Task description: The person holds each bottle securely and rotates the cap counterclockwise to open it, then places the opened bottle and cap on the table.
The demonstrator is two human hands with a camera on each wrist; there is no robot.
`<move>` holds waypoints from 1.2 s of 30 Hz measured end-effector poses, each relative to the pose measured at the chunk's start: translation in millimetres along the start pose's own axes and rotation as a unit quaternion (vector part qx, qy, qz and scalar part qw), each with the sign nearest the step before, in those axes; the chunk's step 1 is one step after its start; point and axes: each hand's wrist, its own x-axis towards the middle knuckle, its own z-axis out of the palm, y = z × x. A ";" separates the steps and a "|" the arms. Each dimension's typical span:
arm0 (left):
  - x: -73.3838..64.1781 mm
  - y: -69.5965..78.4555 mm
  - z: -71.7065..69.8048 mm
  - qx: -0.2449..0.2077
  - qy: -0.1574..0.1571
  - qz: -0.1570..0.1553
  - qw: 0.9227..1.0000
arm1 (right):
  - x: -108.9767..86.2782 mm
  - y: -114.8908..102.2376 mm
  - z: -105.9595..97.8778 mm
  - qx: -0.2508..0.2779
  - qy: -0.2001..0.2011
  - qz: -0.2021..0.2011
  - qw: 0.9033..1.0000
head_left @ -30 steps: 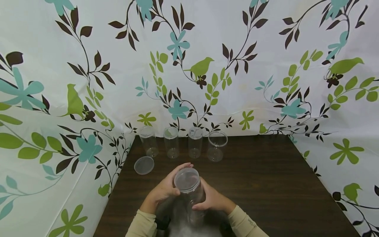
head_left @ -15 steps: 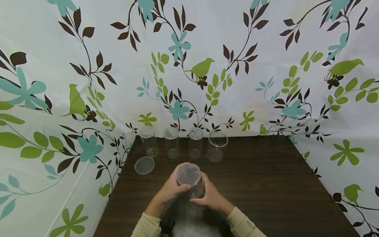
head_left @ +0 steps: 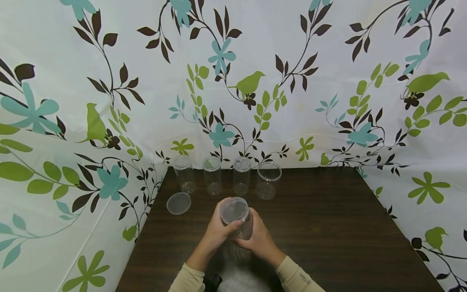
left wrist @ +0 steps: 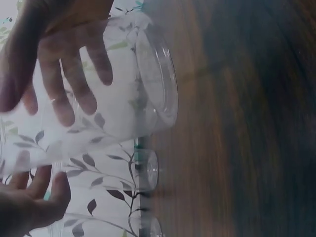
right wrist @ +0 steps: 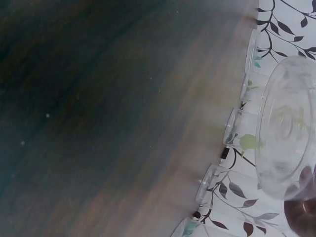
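Observation:
Close in front of me, a clear plastic jar (head_left: pixel 245 232) is held in both hands, its lid (head_left: pixel 234 209) tipped toward me. My left hand (head_left: pixel 216 230) wraps the lid end from the left, thumb bent over the lid's near edge. Lower down, my right hand (head_left: pixel 260 238) grips the jar's side, with the thumb across the front. In the left wrist view the jar (left wrist: pixel 116 106) is see-through and looks empty, and the right-hand fingers (left wrist: pixel 74 84) show through its wall. Its round base (right wrist: pixel 286 128) appears in the right wrist view.
Several clear jars stand in a row at the table's back edge, including a left one (head_left: pixel 185 174) and a right one (head_left: pixel 266 189) with a wide rim. A loose clear lid (head_left: pixel 178 203) lies before them on the dark wooden table (head_left: pixel 328 227). Patterned cloth (head_left: pixel 299 105) hangs behind.
Both hands have carried the jar slightly away from me and to the right. My left thumb has moved from the lid's side to over its near edge.

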 end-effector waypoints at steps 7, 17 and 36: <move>4.0 -0.3 -27.8 -0.021 -0.122 0.043 0.991 | 0.6 6.7 -13.6 0.159 -0.108 0.027 0.981; 13.5 1.7 -42.8 -0.088 -0.261 0.038 0.960 | 1.6 8.7 -27.8 0.229 -0.265 0.023 0.936; 8.8 -6.9 10.3 0.054 0.067 -0.004 0.996 | 3.6 12.9 2.8 0.003 0.004 0.019 1.000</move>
